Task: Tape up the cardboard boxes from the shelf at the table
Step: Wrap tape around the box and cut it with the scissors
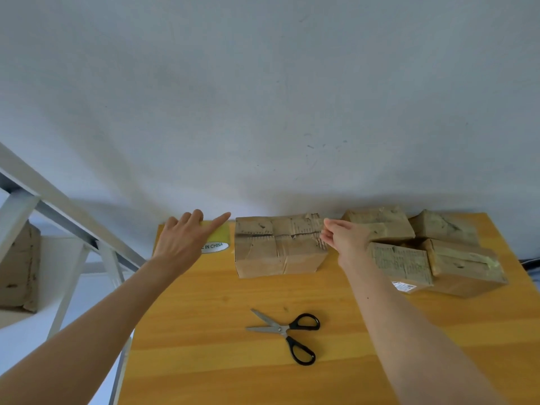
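Two bare hands reach forward over the far edge of an orange-yellow wood-grain desk (204, 331). The left hand (182, 238) hovers at the desk's back left corner with its index finger straight and pointing right. Its other fingers are bent, and it is unclear whether they hold anything. Just under that finger lies a yellow-green patch (219, 233) with an oval white label (214, 247) reading "IN CHINA".

The right hand (346, 239) has its fingertips gathered at the right end of the middle cardboard box (280, 249), touching it. Whether they pinch something cannot be told.

This box sits at the back of the desk against the grey wall (263, 97), between the two hands. It is worn brown cardboard, dented and creased. A dark open seam runs left to right across its top, crossed by wrinkled strips of old tape.

Just right of the right hand, a cluster of four similar boxes (467, 267) is packed tightly together, glossy with yellowed tape.

Nearer the viewer, black-handled scissors (287, 331) lie open on the desk, blades pointing left.

At far left stands a white metal shelf (67, 211) holding another cardboard box (17, 264).
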Demonstrator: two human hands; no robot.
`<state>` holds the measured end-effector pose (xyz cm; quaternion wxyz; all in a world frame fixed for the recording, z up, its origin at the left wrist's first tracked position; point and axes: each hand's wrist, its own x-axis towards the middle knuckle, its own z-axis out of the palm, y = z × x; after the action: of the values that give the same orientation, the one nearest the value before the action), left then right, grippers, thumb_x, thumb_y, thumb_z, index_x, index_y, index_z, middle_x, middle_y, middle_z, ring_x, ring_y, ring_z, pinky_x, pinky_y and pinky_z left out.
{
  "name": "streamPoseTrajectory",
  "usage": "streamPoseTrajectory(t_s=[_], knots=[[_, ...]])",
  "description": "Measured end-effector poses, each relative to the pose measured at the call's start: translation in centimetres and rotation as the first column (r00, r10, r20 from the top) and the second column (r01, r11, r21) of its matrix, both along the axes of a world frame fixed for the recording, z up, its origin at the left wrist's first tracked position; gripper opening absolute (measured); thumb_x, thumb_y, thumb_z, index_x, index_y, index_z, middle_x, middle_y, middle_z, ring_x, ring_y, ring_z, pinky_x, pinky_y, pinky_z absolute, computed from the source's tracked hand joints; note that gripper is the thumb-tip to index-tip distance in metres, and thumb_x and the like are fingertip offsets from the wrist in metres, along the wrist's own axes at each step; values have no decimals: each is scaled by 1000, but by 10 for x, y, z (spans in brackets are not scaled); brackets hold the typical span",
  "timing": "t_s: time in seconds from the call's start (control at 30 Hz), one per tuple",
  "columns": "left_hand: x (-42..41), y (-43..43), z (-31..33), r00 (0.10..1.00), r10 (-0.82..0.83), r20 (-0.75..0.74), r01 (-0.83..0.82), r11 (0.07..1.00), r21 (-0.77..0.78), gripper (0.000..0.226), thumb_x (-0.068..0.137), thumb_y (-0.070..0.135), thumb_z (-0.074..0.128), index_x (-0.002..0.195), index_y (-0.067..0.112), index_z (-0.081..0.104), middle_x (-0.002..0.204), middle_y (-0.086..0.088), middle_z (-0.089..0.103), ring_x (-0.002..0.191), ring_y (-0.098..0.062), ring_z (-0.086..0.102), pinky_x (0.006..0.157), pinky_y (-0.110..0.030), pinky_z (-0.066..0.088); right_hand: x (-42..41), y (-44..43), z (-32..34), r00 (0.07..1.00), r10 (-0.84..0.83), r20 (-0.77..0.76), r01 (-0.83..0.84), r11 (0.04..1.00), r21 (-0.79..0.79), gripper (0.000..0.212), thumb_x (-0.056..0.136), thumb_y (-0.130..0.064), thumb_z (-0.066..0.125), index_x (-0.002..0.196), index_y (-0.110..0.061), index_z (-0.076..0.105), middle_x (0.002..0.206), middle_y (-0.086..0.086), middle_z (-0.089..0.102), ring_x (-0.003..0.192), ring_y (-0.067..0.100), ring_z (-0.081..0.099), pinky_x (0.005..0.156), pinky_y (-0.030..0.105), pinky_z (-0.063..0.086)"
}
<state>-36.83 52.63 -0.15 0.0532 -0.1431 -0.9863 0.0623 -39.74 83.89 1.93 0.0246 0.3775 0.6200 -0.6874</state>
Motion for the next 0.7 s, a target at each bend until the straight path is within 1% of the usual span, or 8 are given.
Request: streamPoseTrajectory(t_s=[0.07,0.13,0.3,0.4,0.47,0.53,0.6,0.7], knots=[[-5,-2,-2,1000,-18,-12,17,999,-39,102,51,-19,68,138,29,43,78,-10,50,58,-26,49,48,-36,41,-4,6,-1,1000,-21,-16,21,1000,19,5,84,1,72,83,-2,67,77,10,65,69,17,63,65,26,60],[-7,-2,-4,1000,-22,-11,21,999,-41,105,53,-20,64,139,32,35,76,-10,49,56,-25,47,47,-35,40,-7,10,-3,1000,1,-25,0,998,55,8,85,0,71,81,-5,66,77,10,66,70,18,64,71,29,60],[-6,-2,-10,988,-157,-6,156,985,-77,120,58,-21,56,149,44,13,94,-14,51,63,-25,50,52,-35,42,-6,18,-18,1000,-10,3,9,995,100,7,85,-2,72,82,-7,68,79,9,68,73,18,66,78,32,59],[-8,-6,-14,977,-214,-2,213,973,-88,126,60,-20,55,149,48,-2,99,-16,52,66,-26,52,53,-36,43,-7,21,-26,1000,22,-6,-21,988,154,3,87,-4,70,89,-6,71,75,7,68,67,14,63,75,28,59],[-11,-6,-15,975,-221,-5,220,972,-80,126,61,-20,55,148,48,-3,98,-16,52,65,-26,51,52,-36,43,-9,19,-30,999,33,-31,-27,980,196,6,88,-7,69,94,-6,71,75,5,68,67,13,63,77,28,58],[-14,-4,-16,975,-220,-7,219,973,-71,124,62,-20,54,148,48,-4,96,-16,51,63,-25,49,51,-35,43,-13,16,-34,998,37,-44,-25,969,244,5,89,-10,69,88,-14,71,77,3,69,72,14,66,83,32,57],[-16,-5,-18,976,-219,-5,218,973,-74,117,65,-19,43,148,48,-4,95,-15,51,62,-25,47,50,-35,41,-15,14,-40,998,32,-46,-18,962,273,12,89,-11,69,81,-21,68,79,2,70,76,15,68,86,35,57],[-18,-6,-22,975,-224,11,224,970,-94,100,71,-8,24,148,49,-5,95,-14,51,62,-24,45,50,-34,39,-15,12,-48,999,-3,-33,11,967,256,5,90,-10,69,89,-14,72,81,2,69,75,11,64,82,29,55]])
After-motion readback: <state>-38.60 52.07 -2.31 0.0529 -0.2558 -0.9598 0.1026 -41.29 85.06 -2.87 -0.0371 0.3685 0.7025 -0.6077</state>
